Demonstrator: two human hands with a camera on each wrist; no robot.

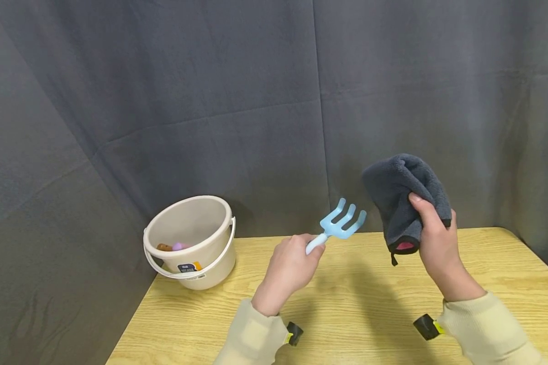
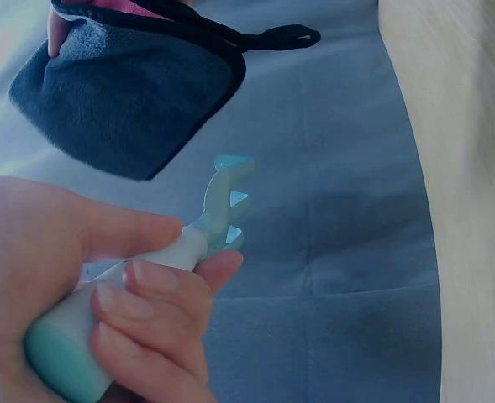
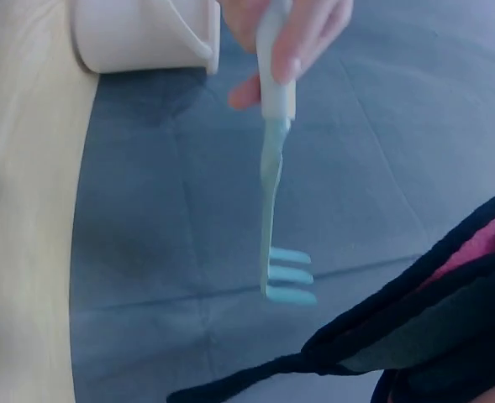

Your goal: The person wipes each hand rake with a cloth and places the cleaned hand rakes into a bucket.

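My left hand (image 1: 292, 266) grips the white handle of a small light-blue toy rake (image 1: 341, 224), prongs pointing up and to the right, above the wooden table (image 1: 356, 299). In the left wrist view the rake (image 2: 222, 206) sticks out past my curled fingers (image 2: 150, 311). My right hand (image 1: 434, 238) holds a folded dark grey cloth (image 1: 404, 195) with a pink inner side and a black loop, raised just right of the rake's prongs. The right wrist view shows the rake (image 3: 276, 210) hanging in front of the cloth's edge (image 3: 415, 327).
A beige plastic bucket (image 1: 189, 241) with a handle stands at the table's back left, with small brown and pink items inside. A dark grey curtain (image 1: 274, 101) closes off the back and left. The table's left edge runs diagonally below the bucket.
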